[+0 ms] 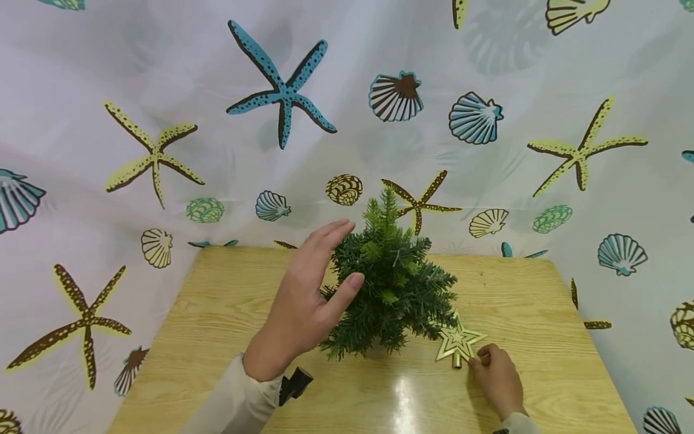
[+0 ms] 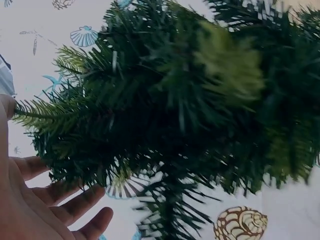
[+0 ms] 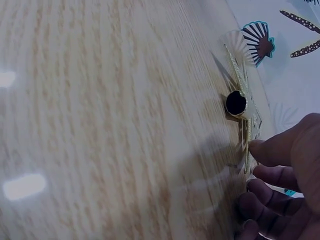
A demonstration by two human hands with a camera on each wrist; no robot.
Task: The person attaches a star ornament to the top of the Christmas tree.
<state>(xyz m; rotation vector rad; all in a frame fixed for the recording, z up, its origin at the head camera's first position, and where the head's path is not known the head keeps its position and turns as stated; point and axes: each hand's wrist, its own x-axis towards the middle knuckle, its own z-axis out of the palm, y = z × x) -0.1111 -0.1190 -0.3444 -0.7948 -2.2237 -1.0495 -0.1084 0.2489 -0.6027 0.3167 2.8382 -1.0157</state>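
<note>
A small artificial Christmas tree [image 1: 393,289] stands upright on the wooden table, its green branches filling much of the left wrist view. Beside its left side is my left hand [image 1: 303,295], raised with fingers extended and thumb spread. In the left wrist view the fingers [image 2: 82,205] reach along the branches; whether they touch them I cannot tell. A gold star tree topper [image 1: 457,342] lies at the tree's lower right, its hollow socket [image 3: 236,103] facing the near edge. My right hand [image 1: 497,377] pinches one lower point of the star between thumb and fingers.
The wooden table [image 1: 228,325] extends around the tree. A white curtain [image 1: 347,138] printed with starfish and shells hangs behind and along both sides. A black strap mount [image 1: 295,386] sits on my left wrist.
</note>
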